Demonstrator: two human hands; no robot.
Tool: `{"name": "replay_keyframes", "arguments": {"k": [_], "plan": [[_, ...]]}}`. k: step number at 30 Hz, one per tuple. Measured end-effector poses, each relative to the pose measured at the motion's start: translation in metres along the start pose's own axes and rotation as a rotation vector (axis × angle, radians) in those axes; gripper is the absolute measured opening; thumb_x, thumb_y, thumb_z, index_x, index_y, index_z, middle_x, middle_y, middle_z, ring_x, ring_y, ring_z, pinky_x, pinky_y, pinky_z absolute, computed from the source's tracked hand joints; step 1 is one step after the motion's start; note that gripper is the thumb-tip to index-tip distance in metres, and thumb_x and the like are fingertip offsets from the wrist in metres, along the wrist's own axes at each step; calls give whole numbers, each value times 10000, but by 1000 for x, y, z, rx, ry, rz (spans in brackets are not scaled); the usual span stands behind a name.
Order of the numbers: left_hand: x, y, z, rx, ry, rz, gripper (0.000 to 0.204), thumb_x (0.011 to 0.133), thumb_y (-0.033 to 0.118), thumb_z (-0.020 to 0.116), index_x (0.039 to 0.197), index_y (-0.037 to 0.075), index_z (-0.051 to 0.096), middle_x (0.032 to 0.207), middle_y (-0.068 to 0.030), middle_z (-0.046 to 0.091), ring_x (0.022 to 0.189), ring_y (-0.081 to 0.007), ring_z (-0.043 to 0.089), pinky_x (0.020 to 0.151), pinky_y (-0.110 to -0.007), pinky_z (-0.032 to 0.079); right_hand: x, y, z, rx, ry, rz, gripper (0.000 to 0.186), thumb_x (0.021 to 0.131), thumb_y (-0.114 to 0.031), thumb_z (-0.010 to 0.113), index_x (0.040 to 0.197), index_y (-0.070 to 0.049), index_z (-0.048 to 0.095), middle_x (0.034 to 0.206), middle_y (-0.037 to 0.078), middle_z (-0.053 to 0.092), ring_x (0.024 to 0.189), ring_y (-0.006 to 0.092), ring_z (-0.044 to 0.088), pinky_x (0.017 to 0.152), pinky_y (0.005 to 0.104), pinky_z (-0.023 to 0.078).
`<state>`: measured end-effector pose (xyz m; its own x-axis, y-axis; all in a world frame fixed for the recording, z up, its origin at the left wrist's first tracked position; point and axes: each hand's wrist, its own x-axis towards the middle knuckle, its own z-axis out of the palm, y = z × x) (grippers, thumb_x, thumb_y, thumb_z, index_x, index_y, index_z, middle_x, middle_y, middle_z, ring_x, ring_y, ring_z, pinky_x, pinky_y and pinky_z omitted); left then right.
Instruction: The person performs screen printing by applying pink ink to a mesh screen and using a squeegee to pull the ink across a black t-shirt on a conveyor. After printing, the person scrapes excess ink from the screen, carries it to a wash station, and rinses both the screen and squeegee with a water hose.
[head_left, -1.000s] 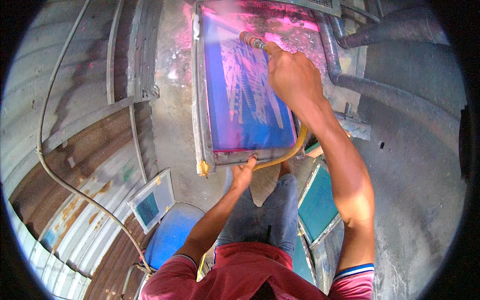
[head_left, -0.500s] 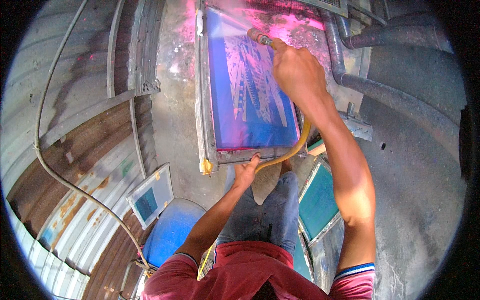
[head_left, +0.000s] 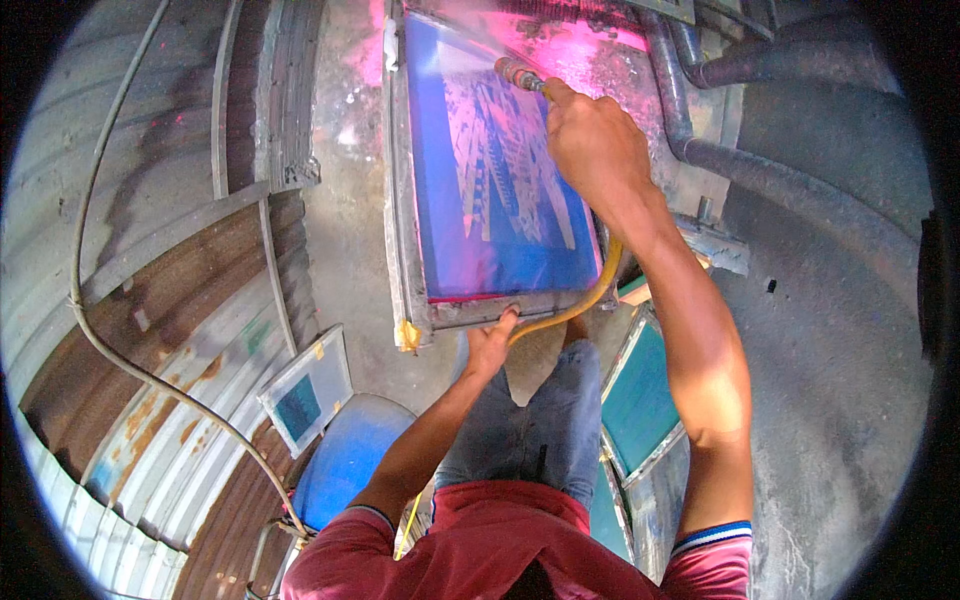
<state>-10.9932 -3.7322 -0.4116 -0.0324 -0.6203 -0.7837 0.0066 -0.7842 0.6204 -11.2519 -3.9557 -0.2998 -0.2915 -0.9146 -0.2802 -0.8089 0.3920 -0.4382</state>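
A screen printing frame (head_left: 398, 220) with blue mesh (head_left: 440, 190) and a pale, streaky pattern stands before me. My right hand (head_left: 600, 140) is closed round a hose nozzle (head_left: 520, 74), held over the frame's upper right part. A whitish spray leaves the nozzle toward the upper left of the mesh. From that hand a yellow hose (head_left: 600, 290) curves down past the frame's lower right corner to my left hand. At the frame's bottom edge, my left hand (head_left: 490, 343) has its thumb on the rim; its other fingers are mostly hidden underneath, beside the hose.
Pink stains mark the wall (head_left: 580, 45) behind the frame. Green-meshed frames (head_left: 640, 400) lean at my right, near grey pipes (head_left: 790, 180). Left are a blue drum (head_left: 350, 460), a small white-edged frame (head_left: 310, 390), a hanging cable (head_left: 150, 375) and corrugated sheet metal (head_left: 150, 420).
The printing frame's top and left side have shifted slightly left in view. My right hand holds the nozzle in nearly the same place, still spraying; my left hand stays at the bottom edge.
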Motion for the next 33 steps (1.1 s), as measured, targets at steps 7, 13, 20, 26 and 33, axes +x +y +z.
{"name": "replay_keyframes", "arguments": {"k": [7, 13, 20, 26, 33], "plan": [[-2, 2, -3, 6, -6, -7, 226, 887, 59, 666, 1081, -47, 616, 1041, -89, 629, 935, -186, 636, 841, -416, 587, 14, 43, 19, -38, -69, 99, 332, 897, -152, 457, 1101, -22, 685, 888, 288, 691, 845, 446, 696, 769, 545, 558], [-5, 5, 0, -38, 7, 11, 202, 886, 59, 673, 1062, -18, 610, 1013, -69, 626, 902, -164, 624, 794, -345, 575, 13, 44, 23, 10, -75, 116, 302, 947, -202, 472, 1155, -106, 669, 880, 306, 670, 862, 473, 669, 782, 571, 531], [-5, 4, -2, 25, 27, -33, 204, 885, 63, 679, 1067, -11, 623, 1016, -69, 632, 906, -166, 626, 798, -341, 573, 13, 45, 21, 10, -88, 121, 310, 914, -179, 470, 1118, -70, 677, 897, 284, 687, 860, 450, 688, 782, 551, 549], [-9, 10, 0, 83, 63, -43, 194, 887, 132, 707, 999, -24, 676, 974, -56, 651, 900, -152, 628, 824, -350, 563, 16, 75, 40, -14, -105, 189, 308, 935, -206, 475, 1149, -103, 670, 925, 281, 686, 893, 456, 677, 815, 557, 534], [-6, 9, -9, 302, 81, -119, 196, 889, 105, 699, 1024, -33, 668, 1031, -67, 658, 925, -165, 635, 868, -387, 569, 9, 87, 41, -11, -138, 240, 330, 930, -191, 452, 1142, -68, 674, 945, 273, 695, 919, 452, 686, 838, 548, 543]]}}
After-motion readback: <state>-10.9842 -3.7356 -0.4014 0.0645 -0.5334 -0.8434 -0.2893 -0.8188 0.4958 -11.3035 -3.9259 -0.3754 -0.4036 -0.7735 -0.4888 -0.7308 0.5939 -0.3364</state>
